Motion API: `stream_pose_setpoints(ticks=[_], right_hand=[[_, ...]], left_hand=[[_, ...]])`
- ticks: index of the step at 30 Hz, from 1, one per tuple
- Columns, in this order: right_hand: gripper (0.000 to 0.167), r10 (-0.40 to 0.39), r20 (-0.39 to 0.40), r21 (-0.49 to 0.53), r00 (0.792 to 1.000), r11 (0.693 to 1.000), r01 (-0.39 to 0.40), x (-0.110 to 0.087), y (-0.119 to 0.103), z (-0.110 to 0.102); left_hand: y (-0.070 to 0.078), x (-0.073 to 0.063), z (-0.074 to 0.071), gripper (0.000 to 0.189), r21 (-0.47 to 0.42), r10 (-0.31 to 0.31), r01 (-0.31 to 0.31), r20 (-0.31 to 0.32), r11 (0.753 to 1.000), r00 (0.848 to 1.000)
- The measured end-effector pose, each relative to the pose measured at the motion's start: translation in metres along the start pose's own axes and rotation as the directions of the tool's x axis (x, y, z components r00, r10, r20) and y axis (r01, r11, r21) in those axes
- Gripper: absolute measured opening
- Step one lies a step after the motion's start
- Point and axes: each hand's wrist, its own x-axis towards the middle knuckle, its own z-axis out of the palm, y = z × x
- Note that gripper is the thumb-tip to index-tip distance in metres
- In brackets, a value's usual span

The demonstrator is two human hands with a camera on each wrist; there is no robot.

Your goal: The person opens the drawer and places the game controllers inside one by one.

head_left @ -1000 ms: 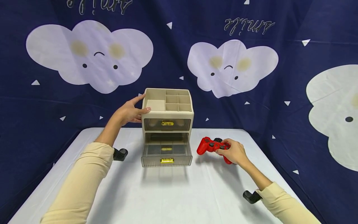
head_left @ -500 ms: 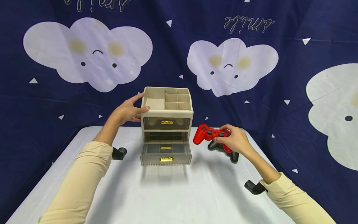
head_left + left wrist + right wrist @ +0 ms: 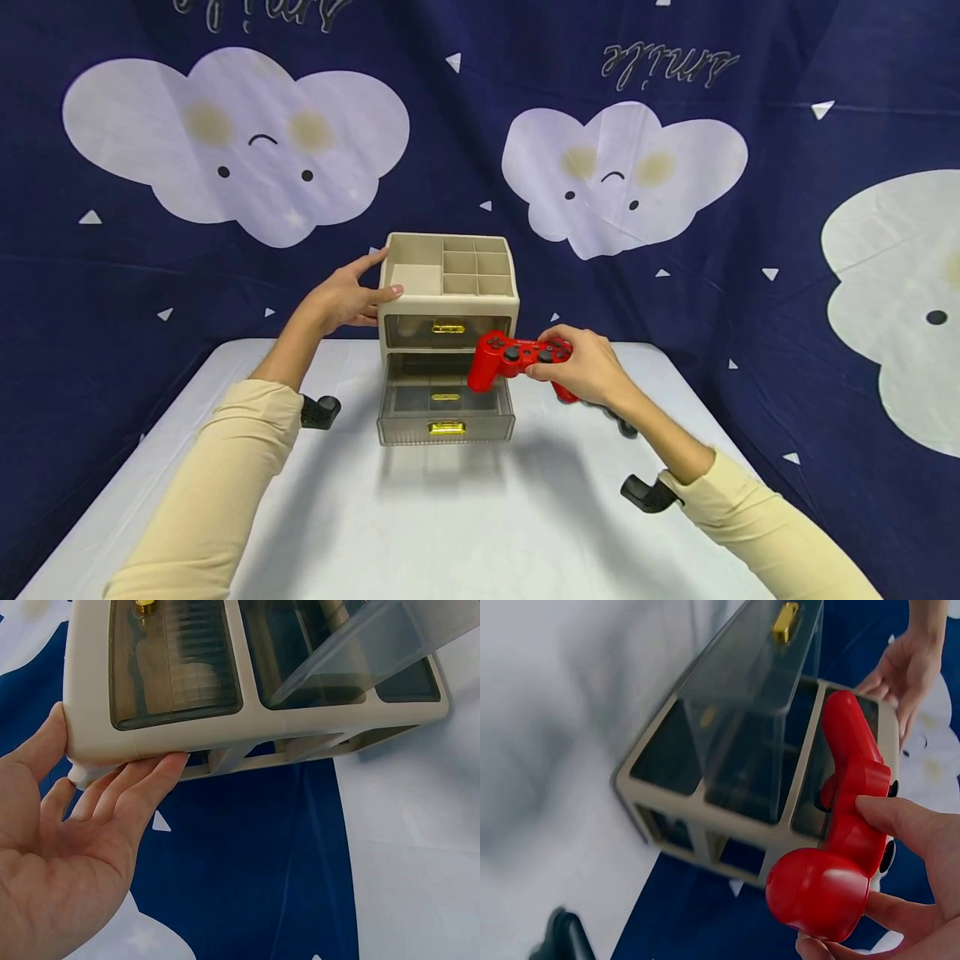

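Observation:
A beige desktop drawer organizer (image 3: 449, 306) stands at the back of the table, its middle clear drawer (image 3: 408, 432) pulled out. My left hand (image 3: 341, 298) rests on its upper left side. In the left wrist view, the fingers (image 3: 154, 776) lie fairly straight along the side panel, the thumb against the top edge. My right hand (image 3: 588, 367) pinches one end of a red game controller (image 3: 489, 358) between thumb and fingers. The controller is raised in front of the organizer's right part, above the open drawer's right side. In the right wrist view, the controller (image 3: 847, 817) hides part of the organizer.
A black game controller (image 3: 627, 428) lies on the white table (image 3: 450, 533), mostly hidden by my right hand and forearm. The organizer's top has one large compartment and several small ones. A dark blue cloud-print curtain (image 3: 457, 150) hangs behind the table.
My right hand has lifted the red controller off the table area by the black controller and carried it left, to the open drawer. The left hand stays on the organizer.

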Motion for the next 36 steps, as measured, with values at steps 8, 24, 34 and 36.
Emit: stream_pose_setpoints(ticks=[8,24,34,36], right_hand=[[0.045,-0.042,0.032,0.037,0.999,0.998,0.041,0.009,-0.024,0.02],[0.048,-0.12,0.048,0.078,0.992,0.99,0.116,0.021,-0.051,0.057],[0.047,-0.119,0.038,0.059,0.992,0.991,0.117,0.023,-0.059,0.077],[0.047,-0.126,0.035,0.043,0.991,0.991,0.124,0.023,-0.059,0.082]], left_hand=[[-0.001,0.002,0.0,0.088,0.004,-0.003,0.003,-0.002,1.0,1.0],[0.0,0.001,-0.001,0.088,0.013,-0.011,0.012,-0.007,1.0,1.0],[0.001,0.001,-0.002,0.089,0.006,-0.014,0.014,-0.009,1.0,1.0],[0.001,0.001,-0.002,0.089,0.003,-0.016,0.016,-0.008,1.0,1.0]])
